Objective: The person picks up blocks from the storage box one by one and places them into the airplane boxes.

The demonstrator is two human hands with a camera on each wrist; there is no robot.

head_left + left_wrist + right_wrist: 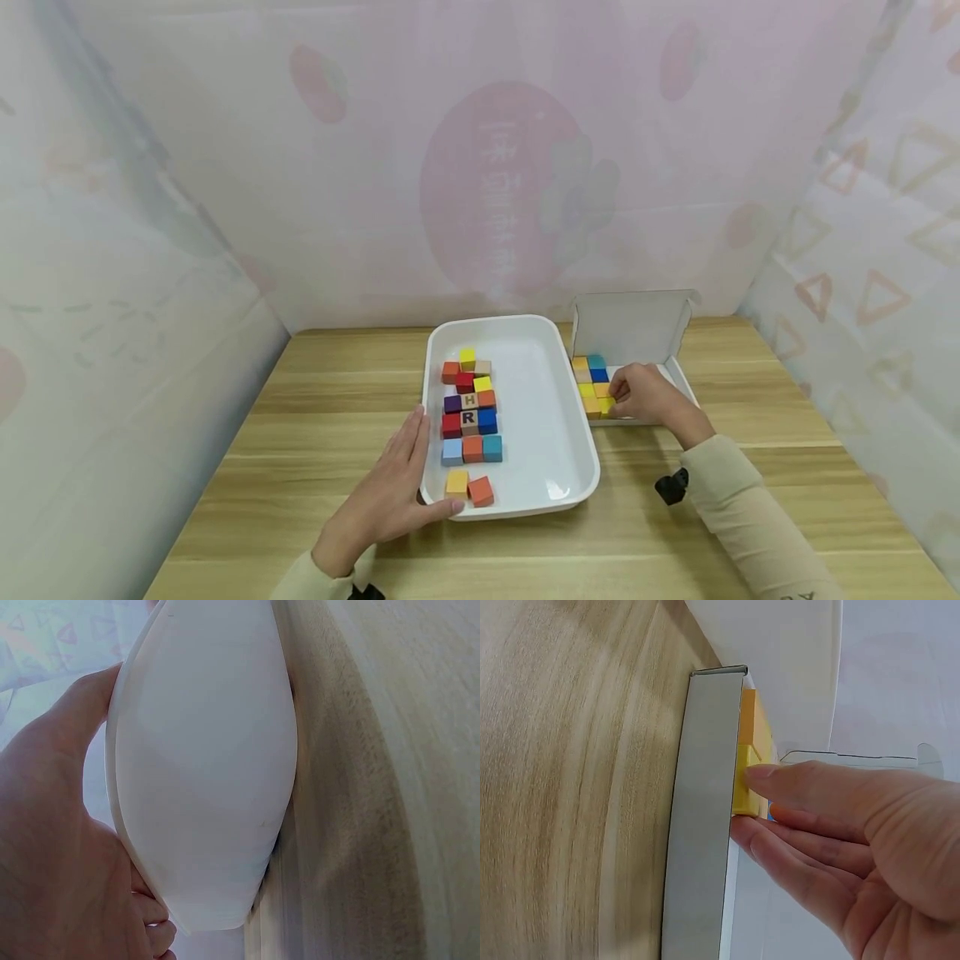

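One head view from above, two wrist views pressed close to the hands

Head camera looks forward and down over both hands; left wrist camera sits just behind the left hand (52,847), against the white tray (202,765) wall; right wrist camera sits behind the right hand (855,840), facing the cardboard box (701,825) edge; the head view shares both.

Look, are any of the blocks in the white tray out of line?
Yes. In the white tray, a yellow block and an orange block sit apart near the front rim, the orange one turned askew; the rest form neat rows.
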